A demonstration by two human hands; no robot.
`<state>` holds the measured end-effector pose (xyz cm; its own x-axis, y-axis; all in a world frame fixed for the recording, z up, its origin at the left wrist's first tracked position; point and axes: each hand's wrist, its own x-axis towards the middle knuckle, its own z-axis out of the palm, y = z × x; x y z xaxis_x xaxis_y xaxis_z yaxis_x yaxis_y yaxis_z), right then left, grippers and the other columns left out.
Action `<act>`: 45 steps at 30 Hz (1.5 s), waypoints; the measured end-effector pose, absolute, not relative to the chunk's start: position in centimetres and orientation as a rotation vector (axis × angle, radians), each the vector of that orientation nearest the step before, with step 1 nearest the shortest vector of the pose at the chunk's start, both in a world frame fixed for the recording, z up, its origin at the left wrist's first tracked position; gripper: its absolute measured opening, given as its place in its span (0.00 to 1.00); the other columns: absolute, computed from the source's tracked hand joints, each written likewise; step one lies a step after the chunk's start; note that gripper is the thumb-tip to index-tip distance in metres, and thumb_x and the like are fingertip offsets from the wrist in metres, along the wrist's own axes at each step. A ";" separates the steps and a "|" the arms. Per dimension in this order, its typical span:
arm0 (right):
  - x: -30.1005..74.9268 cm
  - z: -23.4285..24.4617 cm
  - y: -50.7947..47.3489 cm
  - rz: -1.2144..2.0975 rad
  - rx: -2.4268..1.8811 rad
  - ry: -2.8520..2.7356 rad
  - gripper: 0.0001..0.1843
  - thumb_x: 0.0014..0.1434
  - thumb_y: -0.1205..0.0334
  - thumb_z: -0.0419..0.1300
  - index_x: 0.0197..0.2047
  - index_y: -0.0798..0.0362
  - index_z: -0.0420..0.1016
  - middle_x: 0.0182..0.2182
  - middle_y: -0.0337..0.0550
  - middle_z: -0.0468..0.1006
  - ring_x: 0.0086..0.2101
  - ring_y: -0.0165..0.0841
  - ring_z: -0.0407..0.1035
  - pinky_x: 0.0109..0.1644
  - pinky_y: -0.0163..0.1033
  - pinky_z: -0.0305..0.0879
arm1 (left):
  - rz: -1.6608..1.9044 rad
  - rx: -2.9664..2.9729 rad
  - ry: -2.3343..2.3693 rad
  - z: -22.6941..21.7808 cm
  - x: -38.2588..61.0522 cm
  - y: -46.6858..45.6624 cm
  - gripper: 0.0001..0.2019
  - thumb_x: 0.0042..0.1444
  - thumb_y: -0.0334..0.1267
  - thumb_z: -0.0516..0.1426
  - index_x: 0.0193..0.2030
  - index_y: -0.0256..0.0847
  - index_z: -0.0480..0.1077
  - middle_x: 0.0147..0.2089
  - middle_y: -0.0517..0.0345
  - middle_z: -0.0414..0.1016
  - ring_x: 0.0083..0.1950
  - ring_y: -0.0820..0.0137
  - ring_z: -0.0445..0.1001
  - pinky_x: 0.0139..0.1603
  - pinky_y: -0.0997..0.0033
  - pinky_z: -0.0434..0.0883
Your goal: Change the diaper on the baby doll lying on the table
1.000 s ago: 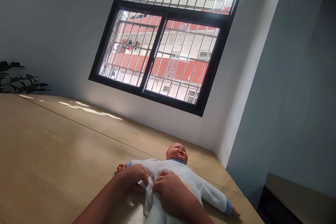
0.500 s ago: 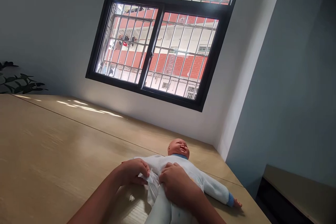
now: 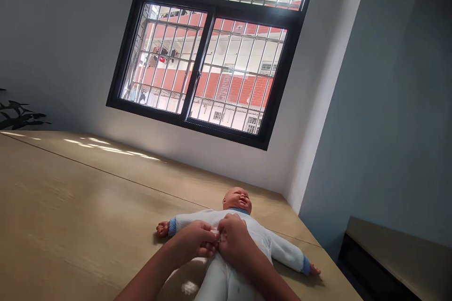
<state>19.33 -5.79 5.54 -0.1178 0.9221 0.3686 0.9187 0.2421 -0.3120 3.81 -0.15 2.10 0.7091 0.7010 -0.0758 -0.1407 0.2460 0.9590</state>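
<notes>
A baby doll (image 3: 259,234) lies face up on the wooden table, arms spread, in a pale blue-white outfit with blue cuffs and collar. Over its waist my left hand (image 3: 197,242) pinches a small white tab (image 3: 214,232), seemingly part of a diaper, between thumb and fingers. My right hand (image 3: 236,240) touches it there, fingers curled at the doll's middle. What the right fingers grip is mostly hidden behind them. The doll's legs (image 3: 215,282) stretch toward me between my forearms.
The wooden table (image 3: 88,207) has a seam along its far side and sunlit streaks near the wall. A barred window (image 3: 201,70) is behind it. Plant leaves (image 3: 21,115) show at far left. A dark-fronted piece of furniture (image 3: 377,268) stands at lower right.
My left hand has moved right, bringing the loose white material from the doll's side in against its waist, beside my right hand. The doll's arm on the left has come into view.
</notes>
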 end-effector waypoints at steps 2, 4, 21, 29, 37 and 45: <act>20.1 6.2 -5.3 0.224 -1.635 -2.014 0.08 0.48 0.68 0.61 0.33 0.54 0.81 0.32 0.43 0.79 0.35 0.35 0.68 0.38 0.37 0.58 | 0.625 1.179 0.588 1.9 4.5 -0.1 0.16 0.37 0.40 0.69 0.28 0.34 0.70 0.24 0.60 0.69 0.23 0.80 0.64 0.26 0.80 0.66; 21.0 7.3 -5.0 0.442 -1.542 -1.972 0.13 0.47 0.71 0.58 0.35 0.55 0.81 0.32 0.42 0.81 0.33 0.33 0.70 0.36 0.35 0.60 | 0.637 1.192 0.593 1.6 5.0 -0.1 0.16 0.36 0.40 0.69 0.27 0.35 0.68 0.23 0.61 0.68 0.23 0.80 0.63 0.25 0.80 0.64; 22.0 6.6 -5.1 0.312 -1.772 -2.062 0.04 0.43 0.62 0.65 0.22 0.53 0.77 0.18 0.33 0.71 0.24 0.26 0.62 0.26 0.34 0.49 | 0.703 1.419 0.691 1.1 6.3 0.2 0.14 0.39 0.46 0.63 0.22 0.38 0.65 0.19 0.63 0.67 0.19 0.80 0.59 0.21 0.78 0.53; 22.6 5.3 -3.6 0.198 -1.871 -1.976 0.06 0.41 0.64 0.65 0.20 0.54 0.72 0.17 0.33 0.64 0.24 0.27 0.57 0.28 0.37 0.45 | 0.715 1.590 0.847 1.8 7.5 -0.8 0.13 0.39 0.47 0.58 0.20 0.40 0.63 0.17 0.62 0.65 0.19 0.75 0.61 0.20 0.75 0.55; 23.9 6.1 -3.5 0.680 -1.768 -1.919 0.11 0.52 0.67 0.55 0.19 0.54 0.67 0.14 0.32 0.64 0.20 0.26 0.60 0.24 0.33 0.51 | 0.714 1.805 0.818 2.5 8.3 -1.9 0.10 0.41 0.44 0.53 0.19 0.39 0.63 0.18 0.65 0.56 0.22 0.76 0.53 0.24 0.73 0.48; 24.4 7.2 -4.6 1.059 -1.668 -1.718 0.07 0.56 0.70 0.52 0.34 0.55 0.71 0.22 0.36 0.74 0.21 0.26 0.69 0.20 0.27 0.60 | 0.866 1.964 0.818 2.3 7.6 -3.0 0.13 0.48 0.37 0.57 0.39 0.34 0.78 0.34 0.55 0.76 0.36 0.66 0.71 0.37 0.71 0.62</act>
